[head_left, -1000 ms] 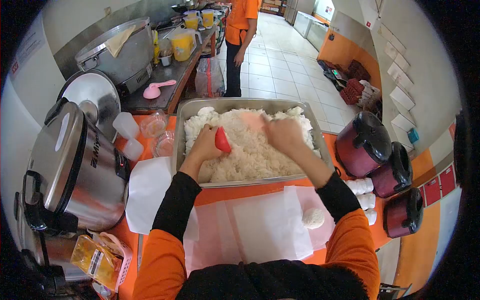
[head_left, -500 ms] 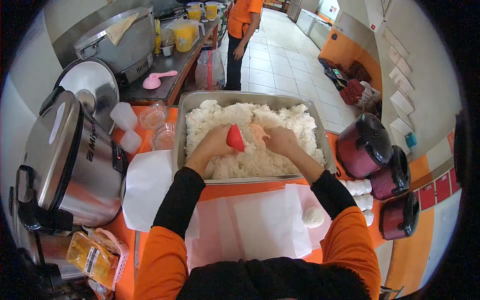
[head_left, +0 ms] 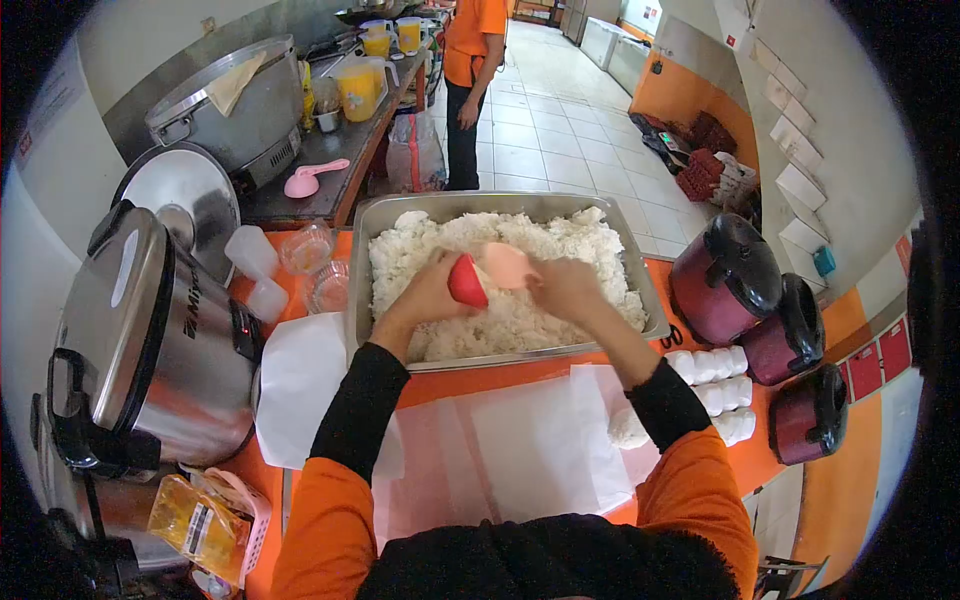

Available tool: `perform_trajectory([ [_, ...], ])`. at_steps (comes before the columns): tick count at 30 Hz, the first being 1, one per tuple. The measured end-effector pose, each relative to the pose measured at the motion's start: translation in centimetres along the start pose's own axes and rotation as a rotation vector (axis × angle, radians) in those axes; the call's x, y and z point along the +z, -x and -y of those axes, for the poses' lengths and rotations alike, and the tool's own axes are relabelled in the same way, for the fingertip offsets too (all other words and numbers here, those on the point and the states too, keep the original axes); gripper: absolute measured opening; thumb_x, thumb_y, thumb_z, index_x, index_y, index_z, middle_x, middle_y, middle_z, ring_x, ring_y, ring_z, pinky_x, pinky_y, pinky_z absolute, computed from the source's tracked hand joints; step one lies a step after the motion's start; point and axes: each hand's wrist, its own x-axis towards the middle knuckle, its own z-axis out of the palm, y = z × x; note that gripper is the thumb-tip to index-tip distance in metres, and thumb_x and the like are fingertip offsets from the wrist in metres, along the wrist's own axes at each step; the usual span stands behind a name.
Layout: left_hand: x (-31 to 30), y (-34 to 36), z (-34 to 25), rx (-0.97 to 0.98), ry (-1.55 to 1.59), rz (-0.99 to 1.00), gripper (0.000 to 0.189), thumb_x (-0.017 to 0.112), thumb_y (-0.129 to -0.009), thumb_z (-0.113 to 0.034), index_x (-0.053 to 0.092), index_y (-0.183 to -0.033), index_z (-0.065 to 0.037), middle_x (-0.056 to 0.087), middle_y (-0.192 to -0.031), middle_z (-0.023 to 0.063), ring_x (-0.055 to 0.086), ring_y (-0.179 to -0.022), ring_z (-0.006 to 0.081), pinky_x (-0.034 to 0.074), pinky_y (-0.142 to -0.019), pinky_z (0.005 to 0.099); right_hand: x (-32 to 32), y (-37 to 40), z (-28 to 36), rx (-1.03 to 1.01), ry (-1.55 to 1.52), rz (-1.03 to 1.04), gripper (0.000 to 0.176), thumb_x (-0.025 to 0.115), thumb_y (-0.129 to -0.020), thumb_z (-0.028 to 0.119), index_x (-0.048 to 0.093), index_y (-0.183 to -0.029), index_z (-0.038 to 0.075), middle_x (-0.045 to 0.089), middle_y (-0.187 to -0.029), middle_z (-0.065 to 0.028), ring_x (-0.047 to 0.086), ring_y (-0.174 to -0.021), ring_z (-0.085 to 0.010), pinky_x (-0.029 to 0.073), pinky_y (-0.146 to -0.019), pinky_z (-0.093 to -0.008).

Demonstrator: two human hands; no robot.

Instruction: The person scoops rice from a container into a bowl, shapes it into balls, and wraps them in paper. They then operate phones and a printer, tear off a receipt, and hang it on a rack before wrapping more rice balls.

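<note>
A large metal tray (head_left: 352, 270) full of cooked white rice (head_left: 545, 235) lies in front of me. Over the rice, my left hand (head_left: 426, 293) is closed around a small red bowl (head_left: 467, 282), tilted with its opening facing right. My right hand (head_left: 568, 289), a little blurred, grips a pale pink rice paddle (head_left: 507, 267) by its handle. The paddle's flat blade is close beside the bowl's opening. Nearer me, a rounded mound of rice (head_left: 627, 428) sits on white wrapping paper (head_left: 530, 440), partly behind my right forearm.
A big rice cooker (head_left: 200, 350) stands at left, with clear plastic containers (head_left: 328, 285) beside the tray. White rolls (head_left: 715, 365), black scissors (head_left: 671, 336) and dark red rice cookers (head_left: 725, 270) are at right. Beyond the tray, a person (head_left: 470, 90) stands near a counter holding a pink scoop (head_left: 302, 183).
The paddle has come up from the rice and moved left toward the bowl, my right hand with it. The red bowl has turned slightly in my left hand.
</note>
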Motion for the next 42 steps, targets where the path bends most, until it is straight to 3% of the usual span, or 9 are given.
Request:
perform_trajectory([
  [6,0.8,-0.1,1.3,0.08,-0.028,0.109,0.092,0.09,-0.049,-0.035,0.051,-0.126,-0.003,0.056,-0.118,0.0172,0.055,-0.109,0.0321,0.045,-0.094,0.0372,-0.5,3.7,-2.1,0.14,0.054,0.282,0.028,0.058,-0.082,0.03,0.07,-0.085,0.005,0.069,-0.089,-0.0183,0.067,-0.084,-0.0342,0.053,-0.073,-0.0451],
  [13,0.4,-0.4,-0.5,0.087,-0.071,0.219,0.085,0.089,-0.05,-0.037,0.055,-0.119,-0.001,0.064,-0.107,0.0186,0.062,-0.098,0.0322,0.048,-0.088,0.0373,4.5,2.7,-1.3,0.159,-0.189,0.168,0.033,0.059,-0.083,0.031,0.069,-0.084,0.0,0.067,-0.086,-0.0217,0.066,-0.083,-0.0375,0.051,-0.073,-0.0459],
  [16,0.7,-0.3,-1.1,0.117,-0.053,0.171,0.071,0.087,-0.046,-0.036,0.06,-0.102,-0.001,0.065,-0.093,0.0183,0.064,-0.087,0.0343,0.051,-0.078,0.039,4.1,2.4,-0.5,0.224,-0.248,0.231,0.032,0.058,-0.085,0.033,0.069,-0.087,0.004,0.067,-0.089,-0.0192,0.065,-0.085,-0.0372,0.05,-0.075,-0.0467],
  [19,1.0,-0.5,-1.0,0.096,-0.096,0.196,0.069,0.087,-0.046,-0.036,0.061,-0.1,-0.001,0.066,-0.094,0.0185,0.064,-0.087,0.0337,0.051,-0.077,0.039,5.0,2.7,0.0,0.217,-0.289,0.139,0.032,0.056,-0.086,0.034,0.068,-0.089,0.005,0.067,-0.091,-0.0189,0.065,-0.086,-0.0374,0.05,-0.075,-0.0476],
  [22,0.6,-0.7,-1.5,0.027,-0.065,0.276,0.07,0.087,-0.046,-0.036,0.061,-0.102,-0.002,0.065,-0.095,0.0187,0.064,-0.091,0.0329,0.05,-0.078,0.0394,4.2,3.4,1.5,0.1,-0.275,0.005,0.031,0.055,-0.087,0.035,0.065,-0.096,0.007,0.066,-0.091,-0.019,0.064,-0.086,-0.0378,0.05,-0.074,-0.0486],
  [28,-0.1,0.8,-1.8,0.031,-0.001,0.156,0.085,0.088,-0.05,-0.035,0.055,-0.122,-0.004,0.061,-0.114,0.0182,0.059,-0.108,0.0329,0.046,-0.092,0.0384,2.5,3.4,1.9,0.106,-0.178,0.02,0.031,0.053,-0.089,0.035,0.062,-0.103,0.008,0.067,-0.091,-0.018,0.064,-0.088,-0.0376,0.05,-0.075,-0.0487],
  [31,1.2,0.1,-0.2,0.066,-0.131,-0.188,0.087,0.087,-0.051,-0.036,0.053,-0.125,-0.005,0.06,-0.117,0.018,0.057,-0.11,0.0336,0.045,-0.093,0.0393,2.3,2.1,-1.4,0.149,-0.263,-0.073,0.031,0.053,-0.088,0.035,0.062,-0.1,0.007,0.067,-0.092,-0.0175,0.064,-0.089,-0.037,0.05,-0.076,-0.0484],
  [34,0.4,-0.2,-0.6,-0.035,-0.21,-0.003,0.086,0.086,-0.053,-0.037,0.052,-0.126,-0.006,0.06,-0.118,0.0175,0.056,-0.11,0.034,0.045,-0.094,0.0402,3.6,0.4,-3.2,0.252,-0.083,0.077,0.029,0.054,-0.087,0.033,0.063,-0.099,0.007,0.067,-0.09,-0.0168,0.065,-0.087,-0.036,0.05,-0.076,-0.0478],
  [42,1.4,-0.3,-0.6,0.062,-0.171,-0.022,0.085,0.087,-0.048,-0.033,0.052,-0.12,-0.003,0.061,-0.11,0.0193,0.059,-0.103,0.0365,0.048,-0.088,0.042,3.6,0.2,3.2,0.031,-0.08,0.018,0.025,0.054,-0.087,0.03,0.063,-0.092,0.007,0.067,-0.084,-0.0179,0.066,-0.083,-0.0336,0.051,-0.073,-0.0459],
])
